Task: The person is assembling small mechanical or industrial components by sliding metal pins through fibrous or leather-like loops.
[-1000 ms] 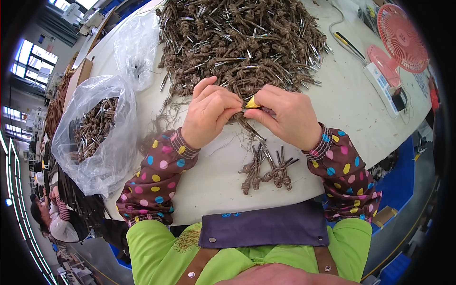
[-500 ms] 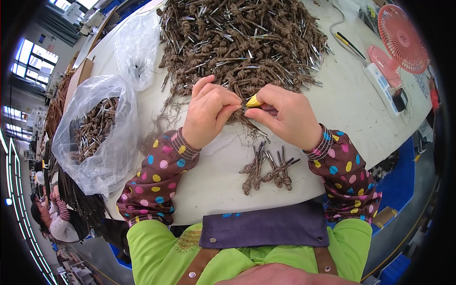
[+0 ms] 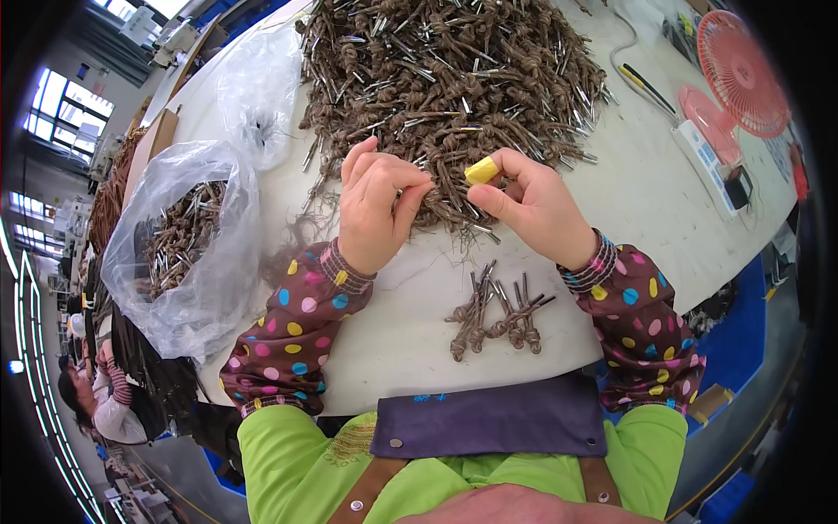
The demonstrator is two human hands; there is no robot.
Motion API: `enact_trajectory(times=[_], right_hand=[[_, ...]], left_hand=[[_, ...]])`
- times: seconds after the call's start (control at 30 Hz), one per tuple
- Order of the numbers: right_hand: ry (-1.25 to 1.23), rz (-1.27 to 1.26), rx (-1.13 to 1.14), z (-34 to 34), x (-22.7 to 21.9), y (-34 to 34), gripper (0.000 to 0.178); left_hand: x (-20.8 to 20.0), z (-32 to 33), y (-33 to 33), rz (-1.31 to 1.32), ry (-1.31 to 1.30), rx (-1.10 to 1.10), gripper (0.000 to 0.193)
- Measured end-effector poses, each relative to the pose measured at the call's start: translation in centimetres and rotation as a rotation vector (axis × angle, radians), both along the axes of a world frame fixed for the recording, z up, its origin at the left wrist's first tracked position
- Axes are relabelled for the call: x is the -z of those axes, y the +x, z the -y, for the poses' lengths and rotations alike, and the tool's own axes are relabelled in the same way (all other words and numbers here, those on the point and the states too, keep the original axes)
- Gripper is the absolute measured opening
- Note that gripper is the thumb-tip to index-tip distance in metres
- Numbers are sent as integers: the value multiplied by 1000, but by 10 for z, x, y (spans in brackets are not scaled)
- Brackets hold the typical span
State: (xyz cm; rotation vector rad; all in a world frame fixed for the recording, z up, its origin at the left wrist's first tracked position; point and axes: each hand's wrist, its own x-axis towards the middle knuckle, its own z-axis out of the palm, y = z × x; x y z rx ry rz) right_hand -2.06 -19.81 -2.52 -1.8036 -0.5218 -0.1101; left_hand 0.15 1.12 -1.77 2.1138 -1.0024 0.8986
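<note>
Just in front of the heap of knotted brown cords with metal tips (image 3: pixel 454 96), my left hand (image 3: pixel 375 205) is closed in a pinch, thumb against fingertips. Whatever it may hold is too small to make out. Across a narrow gap, my right hand (image 3: pixel 541 210) has its thumb and index finger apart, with nothing seen between them. A yellow cover (image 3: pixel 481 170) wraps that index fingertip; the other fingers are curled and partly hidden. Nearer to me on the table lies a small group of knotted cords (image 3: pixel 496 316), their tips pointing mostly away.
A clear plastic bag (image 3: pixel 223 279) of similar cords stands at the left, with another plastic bag (image 3: pixel 255 83) behind it. At the right are a pink fan (image 3: pixel 742 74), a white power strip (image 3: pixel 701 166) and a black-and-yellow tool (image 3: pixel 646 86). Another person (image 3: pixel 109 402) sits far left.
My hands have drawn apart; the right thumb and index finger have separated. The left hand has shifted slightly left, still pinched. The small group of cords lies as before.
</note>
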Motion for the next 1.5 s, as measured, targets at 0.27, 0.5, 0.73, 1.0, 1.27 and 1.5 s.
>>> enact_trajectory(times=[0.27,0.5,0.73,1.0,1.27,1.5], right_hand=[[271,-598,-257,-2,-18,-7,21],[253,-335,-43,13,-8,9,20],[-331,103,157,7,-20,-2,20],[-147,-37,128,15,-17,7,20],[-322,434,339,35,-9,24,33],[358,-676,-241,13,-34,3,29]], left_hand=[[-3,-5,1,136,-54,21,20],[-10,-16,7,-124,455,-345,26],[-33,-3,-10,-600,54,63,39],[-27,-7,-3,-297,117,-35,23],[-31,-17,3,122,150,-211,35],[-16,-14,-7,217,208,-52,46]])
